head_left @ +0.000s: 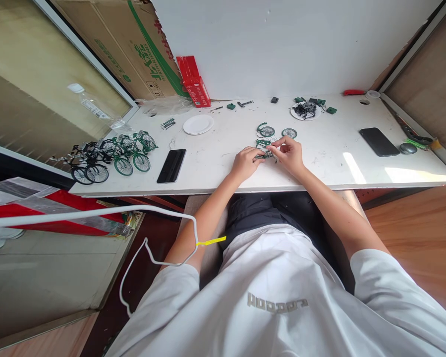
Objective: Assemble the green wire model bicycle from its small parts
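Left hand (245,162) is gripping a green, thin-barred miniature bicycle frame (262,143) over the white, flat tabletop (223,173); right hand (290,154) is pinching beside it, contents indiscernible. Firm bracing is probably aiding alignment.

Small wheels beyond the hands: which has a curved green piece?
The left wheel; the curved green piece lies at its left. The right wheel has none.

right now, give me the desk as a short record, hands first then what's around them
left hand: fingers on a small green bicycle frame
right hand: fingertips together at the same frame; anything pinched is too small to tell
beyond hands: wheel with green mudguard, loose wheel
far left: green and black model bicycles
far right: black phone
back right: plate of black parts
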`<state>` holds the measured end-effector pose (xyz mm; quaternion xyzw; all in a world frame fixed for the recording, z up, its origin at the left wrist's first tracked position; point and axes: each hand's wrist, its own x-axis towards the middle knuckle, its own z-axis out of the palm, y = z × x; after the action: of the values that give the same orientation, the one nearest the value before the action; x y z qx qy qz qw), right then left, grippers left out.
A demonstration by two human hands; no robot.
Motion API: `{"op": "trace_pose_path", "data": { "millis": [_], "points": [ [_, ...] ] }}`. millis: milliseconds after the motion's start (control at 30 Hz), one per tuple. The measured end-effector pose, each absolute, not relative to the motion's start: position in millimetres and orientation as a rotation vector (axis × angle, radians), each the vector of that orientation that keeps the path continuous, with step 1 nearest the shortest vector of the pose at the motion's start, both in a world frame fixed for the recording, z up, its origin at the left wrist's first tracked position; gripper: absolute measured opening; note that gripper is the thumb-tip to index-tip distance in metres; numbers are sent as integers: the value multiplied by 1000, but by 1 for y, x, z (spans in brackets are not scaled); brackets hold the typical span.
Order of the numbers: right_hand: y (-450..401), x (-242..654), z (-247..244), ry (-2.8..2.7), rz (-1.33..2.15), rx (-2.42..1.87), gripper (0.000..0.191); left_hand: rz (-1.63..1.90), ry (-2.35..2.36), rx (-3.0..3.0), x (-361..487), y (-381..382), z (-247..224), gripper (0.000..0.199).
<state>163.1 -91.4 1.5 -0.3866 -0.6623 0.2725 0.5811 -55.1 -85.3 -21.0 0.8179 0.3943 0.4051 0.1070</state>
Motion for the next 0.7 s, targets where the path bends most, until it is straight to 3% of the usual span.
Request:
{"op": "trace_pose_path", "data": {
  "millis": [700],
  "points": [
    [-89,163,-1,-1583,569,-880,54,1171,1181,2405,-55,-86,-21,16]
  ]
}}
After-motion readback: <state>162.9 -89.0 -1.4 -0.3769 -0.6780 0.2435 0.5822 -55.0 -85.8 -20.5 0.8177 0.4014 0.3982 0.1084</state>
